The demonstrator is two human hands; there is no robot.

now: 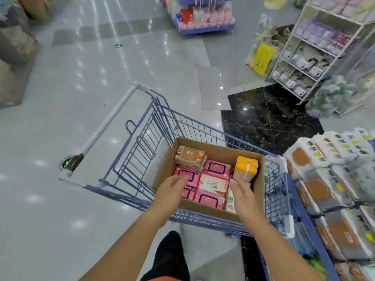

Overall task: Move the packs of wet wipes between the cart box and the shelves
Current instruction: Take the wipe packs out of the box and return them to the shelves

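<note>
- looks like the pick-up step: both hands are reaching down into the cardboard box (203, 208) that sits in the blue cart (142, 142), and nothing's lifted out yet.
- left hand (171, 186) is over the near-left corner of the box. its fingers are fairly straight and it's holding nothing. the tips are blurred right above a pink pack, so i can't tell if it's touching.
- right hand (242, 192) is over the near-right part of the box, fingers straight and loose, also holding nothing. it's just beside the orange pack (244, 169), which stands upright against the box's right wall. a white pack (230, 201) sits on edge on the hand's thumb side.
- the wipes: pink packs (217, 168) lie flat across the box floor with their black-outlined flap lids facing up, and there's one cream-labelled pack (213, 184) in the middle of them. a peach pack (189, 157) sits on top at the far-left corner. they're soft film packs, so i'd guess they squash a bit when gripped.
- next move, just my guess: curl fingers round a pack (maybe one per hand), lift it clear of the box walls and swing it to the shelf (304, 216) right of the box. white-and-orange packs (316, 191) are already stacked there.
- the flat ones lie tight together, so getting fingertips under an edge is probably the fiddly bit.
</note>
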